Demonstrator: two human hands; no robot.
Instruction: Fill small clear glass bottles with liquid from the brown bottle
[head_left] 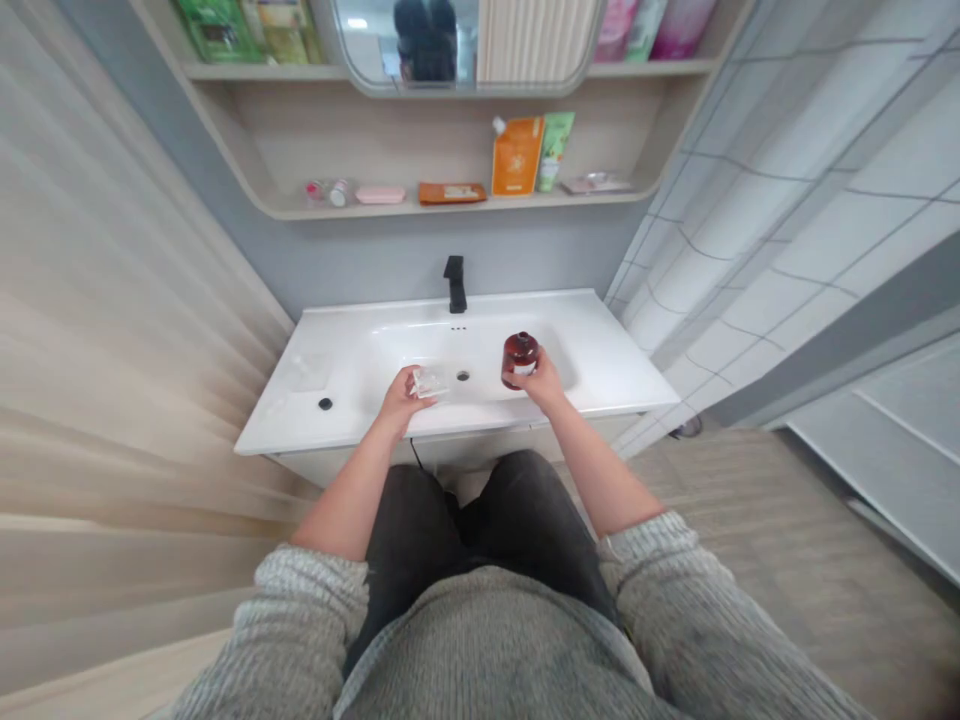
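My right hand (541, 385) is wrapped round a small dark brown bottle (519, 357) and holds it upright over the right side of the white basin (390, 345). My left hand (403, 396) is closed on a small clear, crumpled-looking item (430, 381) over the basin's left side, near the drain (463, 376). I cannot make out what the clear item is. A black tap (454, 283) stands behind the basin.
A small black cap or plug (325, 404) lies on the counter's left part. The shelf above carries an orange pouch (517, 156), a green tube (554, 150), a pink soap box (380, 194) and a flat orange pack (451, 192). White tiled wall at right, pale panel at left.
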